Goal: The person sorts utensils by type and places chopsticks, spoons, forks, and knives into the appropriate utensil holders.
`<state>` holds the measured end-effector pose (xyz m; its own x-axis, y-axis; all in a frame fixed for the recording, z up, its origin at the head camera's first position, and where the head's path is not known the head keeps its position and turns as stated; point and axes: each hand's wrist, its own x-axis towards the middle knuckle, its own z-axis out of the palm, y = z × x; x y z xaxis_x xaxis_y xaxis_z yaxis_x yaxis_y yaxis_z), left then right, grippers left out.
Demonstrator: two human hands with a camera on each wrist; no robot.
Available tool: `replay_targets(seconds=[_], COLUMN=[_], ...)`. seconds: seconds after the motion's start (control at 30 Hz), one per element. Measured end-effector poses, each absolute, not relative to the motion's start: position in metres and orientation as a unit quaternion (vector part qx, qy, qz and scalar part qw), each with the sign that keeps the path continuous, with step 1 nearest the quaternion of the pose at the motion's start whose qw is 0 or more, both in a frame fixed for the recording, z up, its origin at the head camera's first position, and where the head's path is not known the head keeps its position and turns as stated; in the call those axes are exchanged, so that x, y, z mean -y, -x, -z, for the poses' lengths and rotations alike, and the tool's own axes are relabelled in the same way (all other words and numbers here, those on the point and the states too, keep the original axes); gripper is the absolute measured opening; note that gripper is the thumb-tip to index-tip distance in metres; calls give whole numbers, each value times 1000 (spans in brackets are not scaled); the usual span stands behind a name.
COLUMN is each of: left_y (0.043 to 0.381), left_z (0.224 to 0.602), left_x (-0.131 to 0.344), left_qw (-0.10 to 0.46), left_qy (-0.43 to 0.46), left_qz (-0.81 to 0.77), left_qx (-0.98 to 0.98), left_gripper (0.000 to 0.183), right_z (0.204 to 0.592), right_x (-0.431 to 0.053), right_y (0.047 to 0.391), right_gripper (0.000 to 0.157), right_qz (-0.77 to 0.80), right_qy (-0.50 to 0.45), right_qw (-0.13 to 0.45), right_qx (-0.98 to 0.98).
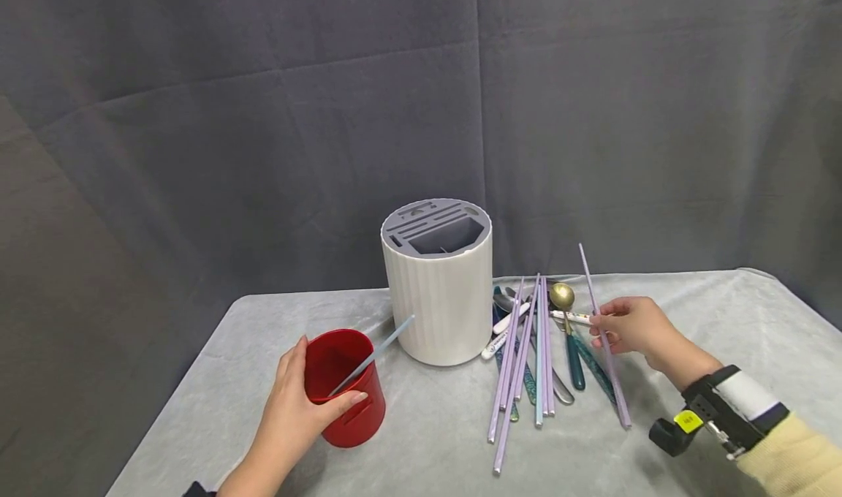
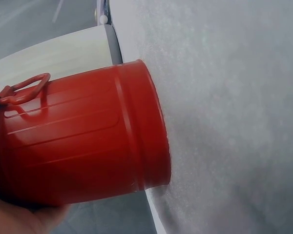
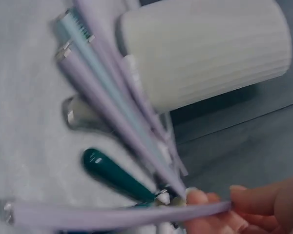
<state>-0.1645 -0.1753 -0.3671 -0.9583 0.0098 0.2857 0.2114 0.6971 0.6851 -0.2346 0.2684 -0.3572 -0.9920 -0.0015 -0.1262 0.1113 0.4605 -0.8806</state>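
My left hand (image 1: 289,402) grips a red metal cup (image 1: 362,413) by its rim and side, thumb at the front. One light blue chopstick (image 1: 388,342) leans out of the cup. In the left wrist view the cup (image 2: 88,136) shows a small wire handle. My right hand (image 1: 631,329) pinches a lilac chopstick (image 1: 608,365), which slants with its lower end toward me. Left of this hand lies a pile of lilac chopsticks (image 1: 506,380) with one light blue chopstick (image 1: 539,365) among them. Beneath them are a gold spoon (image 1: 562,297) and green-handled cutlery (image 1: 575,365).
A white ribbed knife block (image 1: 437,307) with a grey slotted top (image 1: 427,219) stands at the back middle, between cup and pile. White-handled utensils (image 1: 496,343) lie against its right side. A grey cloth covers the table (image 1: 421,438), and a dark curtain (image 1: 296,153) hangs behind.
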Motion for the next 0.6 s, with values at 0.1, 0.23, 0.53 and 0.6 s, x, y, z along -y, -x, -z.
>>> replay_targets(seconds=[0.1, 0.23, 0.53, 0.6], left_y=[164, 163, 165, 165], left_z=[367, 367, 367, 367], left_x=[176, 176, 175, 175], left_qw=[133, 133, 140, 138], left_qy=[62, 62, 63, 63], left_qz=[383, 381, 379, 380], left_qx=[912, 913, 913, 913], left_gripper=[103, 104, 103, 103], right_z=[348, 335, 304, 298], right_x=[-268, -258, -197, -181], right_y=[227, 215, 194, 192], right_gripper=[31, 39, 32, 25], right_qz=[564, 607, 702, 726], right_qy=[-3, 26, 106, 136], right_qw=[44, 17, -42, -58], right_qx=[-824, -794, -703, -672])
